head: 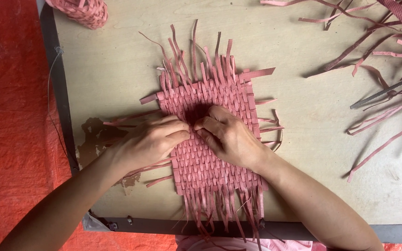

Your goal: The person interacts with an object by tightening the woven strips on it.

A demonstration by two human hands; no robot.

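While the pink woven mat (210, 135) lies flat on the wooden board (117, 60), it is pressed by both hands. A strip at its middle is pinched by the left hand (150, 142) and the right hand (229, 137).

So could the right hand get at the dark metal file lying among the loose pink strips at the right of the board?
Probably yes. The right hand rests on the pink woven mat, and bare board lies between it and the dark metal file; only loose pink strips cross it.
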